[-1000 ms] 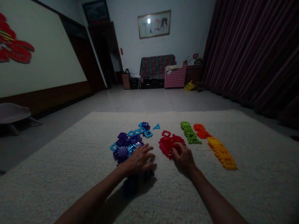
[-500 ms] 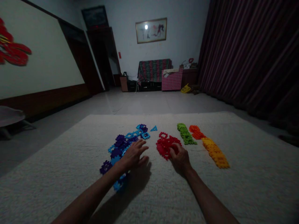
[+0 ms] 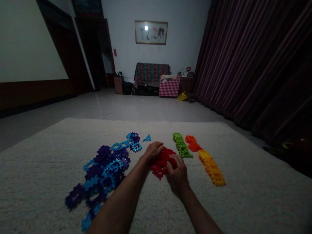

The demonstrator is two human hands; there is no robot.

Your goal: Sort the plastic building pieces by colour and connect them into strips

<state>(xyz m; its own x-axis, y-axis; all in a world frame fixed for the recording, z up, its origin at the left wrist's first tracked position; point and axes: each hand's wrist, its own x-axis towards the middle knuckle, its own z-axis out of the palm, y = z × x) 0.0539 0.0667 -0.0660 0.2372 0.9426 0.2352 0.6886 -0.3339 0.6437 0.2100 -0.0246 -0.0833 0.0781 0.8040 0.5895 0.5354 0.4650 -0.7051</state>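
A small heap of red interlocking plastic pieces (image 3: 161, 165) with toothed edges lies on the pale mat between my hands. My left hand (image 3: 153, 151) cups its far left edge, fingers together and bent over the pieces. From the right, my right hand (image 3: 178, 170) has its thumb and fingers curled on the red pieces; the fingertips are partly hidden. Left of them spreads a loose pile of blue and purple interlocking pieces (image 3: 107, 175), partly behind my left forearm. One light blue triangular piece (image 3: 147, 138) lies apart, beyond my left hand.
Right of the red heap is a row of green pieces (image 3: 181, 145). Beside it lie orange pieces (image 3: 192, 143) and a yellow row (image 3: 212, 167). The pale mat (image 3: 243, 182) covers the floor. A dark curtain (image 3: 234, 58) hangs at the right.
My left hand has moved from beside the blue pieces onto the red heap. My right hand stays at the red pieces. The camera view has turned slightly right.
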